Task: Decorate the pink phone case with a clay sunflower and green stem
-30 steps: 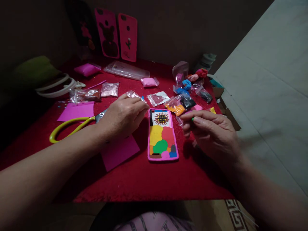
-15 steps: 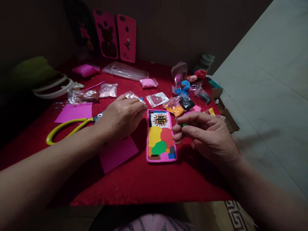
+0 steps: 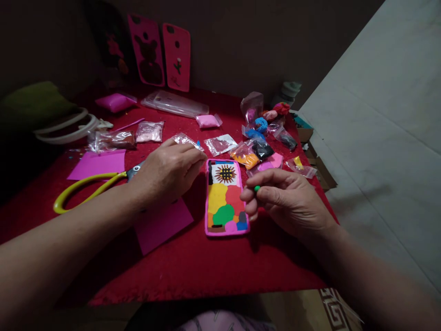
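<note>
A phone case [image 3: 220,197] lies flat on the red cloth, edged in pink and covered with coloured clay patches and a sunflower. My right hand [image 3: 292,197] hovers by its right side, pinching a small green clay ball [image 3: 257,188] between thumb and fingers. My left hand [image 3: 170,172] is beside the case's upper left, fingers curled together; whatever they may hold is hidden. Under the left forearm are yellow-handled scissors [image 3: 93,186] and a magenta sheet [image 3: 165,227].
Clay packets, among them an orange one [image 3: 246,159] and a pink one [image 3: 209,121], lie beyond my hands. Clear phone cases [image 3: 174,103] rest behind. Two decorated pink cases [image 3: 177,55] lean on the wall. White rings [image 3: 69,131] stand at left; the table's edge is near me.
The view has shifted slightly, moving the table items a little left. The green clay ball shows more clearly in my right fingers. My left hand keeps its curled pose.
</note>
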A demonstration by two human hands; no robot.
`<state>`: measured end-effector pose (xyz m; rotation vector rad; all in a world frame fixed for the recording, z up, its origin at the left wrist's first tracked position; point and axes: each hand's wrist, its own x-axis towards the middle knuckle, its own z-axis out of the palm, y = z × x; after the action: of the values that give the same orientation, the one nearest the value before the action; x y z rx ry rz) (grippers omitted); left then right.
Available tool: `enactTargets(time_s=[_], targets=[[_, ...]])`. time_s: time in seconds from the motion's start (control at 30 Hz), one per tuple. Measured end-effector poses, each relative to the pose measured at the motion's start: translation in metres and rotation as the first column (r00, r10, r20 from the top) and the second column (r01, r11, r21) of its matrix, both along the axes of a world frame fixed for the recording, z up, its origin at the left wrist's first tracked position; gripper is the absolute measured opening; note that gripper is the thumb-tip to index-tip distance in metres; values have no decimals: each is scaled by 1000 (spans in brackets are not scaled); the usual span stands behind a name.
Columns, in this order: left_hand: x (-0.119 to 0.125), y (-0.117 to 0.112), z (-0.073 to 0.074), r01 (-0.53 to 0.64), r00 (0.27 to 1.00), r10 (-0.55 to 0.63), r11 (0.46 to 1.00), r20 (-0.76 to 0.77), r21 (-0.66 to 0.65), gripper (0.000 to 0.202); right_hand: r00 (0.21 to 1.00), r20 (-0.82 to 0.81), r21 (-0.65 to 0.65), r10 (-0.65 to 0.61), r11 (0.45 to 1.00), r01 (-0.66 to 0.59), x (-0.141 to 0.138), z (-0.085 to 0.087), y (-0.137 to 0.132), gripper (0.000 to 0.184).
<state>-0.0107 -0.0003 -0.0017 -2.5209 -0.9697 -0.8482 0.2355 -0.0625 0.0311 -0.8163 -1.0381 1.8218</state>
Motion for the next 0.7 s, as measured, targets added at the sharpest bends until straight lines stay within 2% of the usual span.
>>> enactTargets(time_s=[0.33, 0.53, 0.7], targets=[[-1, -2, 1, -40, 999, 40, 999, 2, 10, 31, 998, 12, 69, -57, 996, 56, 1, 0, 2, 19], [-4, 0, 2, -62, 998, 62, 998, -2, -7, 28, 995, 62, 22, -71, 997, 70, 2, 2, 2, 12], [-4, 1, 3, -66, 998, 66, 998, -4, -4, 29, 997, 60, 30, -57, 998, 55, 1, 1, 3, 13]])
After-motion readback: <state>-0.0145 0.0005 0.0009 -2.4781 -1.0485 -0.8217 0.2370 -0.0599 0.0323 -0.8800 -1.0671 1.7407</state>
